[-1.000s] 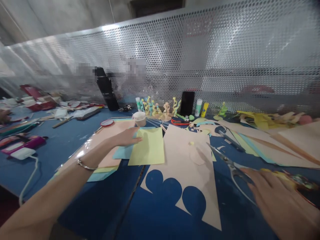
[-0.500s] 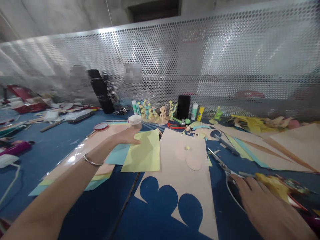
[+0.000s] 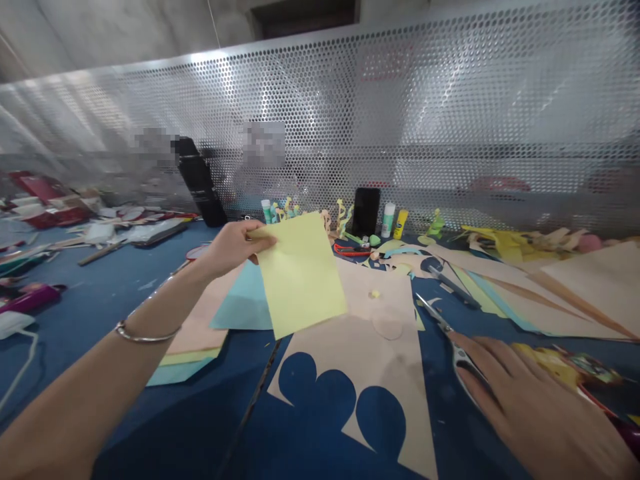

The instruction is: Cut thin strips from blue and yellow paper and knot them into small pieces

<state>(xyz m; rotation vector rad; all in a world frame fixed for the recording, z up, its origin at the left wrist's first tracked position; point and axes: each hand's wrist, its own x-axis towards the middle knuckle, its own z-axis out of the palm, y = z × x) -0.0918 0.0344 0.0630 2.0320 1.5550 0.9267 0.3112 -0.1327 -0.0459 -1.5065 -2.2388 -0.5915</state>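
Pinched at its upper left corner, a pale yellow sheet of paper (image 3: 303, 280) hangs from my left hand (image 3: 235, 245), lifted above the table. Under it lie a light blue sheet (image 3: 244, 305) and a peach sheet (image 3: 370, 360) with round holes cut along its near edge. A peach disc (image 3: 388, 327) and a tiny yellow scrap (image 3: 374, 294) rest on that peach sheet. My right hand (image 3: 540, 407) lies over the handles of the scissors (image 3: 436, 316), thumb and fingers around them. The scissors stay on the table with blades pointing away; some fingertips are hidden.
A dark phone (image 3: 367, 212) leans against the perforated metal screen (image 3: 320, 100), with glue sticks (image 3: 388, 220) beside it. Along the right lie a utility knife (image 3: 455, 288) and paper offcuts (image 3: 495, 240). A black bottle (image 3: 200, 187) stands at back left.
My left hand has raised the yellow sheet off the blue one and shifted it slightly right and toward the back. My right hand has settled further over the scissors' handles.
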